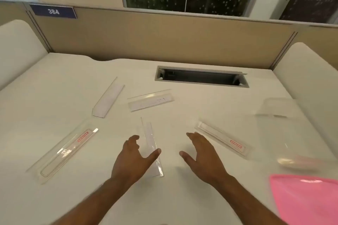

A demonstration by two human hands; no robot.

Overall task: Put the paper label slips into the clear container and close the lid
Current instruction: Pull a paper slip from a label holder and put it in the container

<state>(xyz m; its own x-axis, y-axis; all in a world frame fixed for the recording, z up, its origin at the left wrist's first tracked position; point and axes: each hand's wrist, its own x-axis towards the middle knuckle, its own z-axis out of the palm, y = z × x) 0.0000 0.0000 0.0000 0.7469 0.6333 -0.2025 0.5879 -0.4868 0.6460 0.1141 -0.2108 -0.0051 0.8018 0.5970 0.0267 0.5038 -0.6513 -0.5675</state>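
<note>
Blue plate [53, 11] reads "384". Red-printed label slips [66, 149], [222, 139] lie on the bench [182, 111]. Left hand [134, 157] grip closing around a clear slip [151, 144]; right hand [202, 153] wide. Clear container [292, 133] far right, pink lid [309, 199] beside it.

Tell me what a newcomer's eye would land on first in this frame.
Probably the two bare hands low at centre: the left hand curls around a clear label slip, the right hand hovers open beside it. Next, the pink lid at bottom right, with the clear container behind it, and four more slips scattered across the white desk.
</note>
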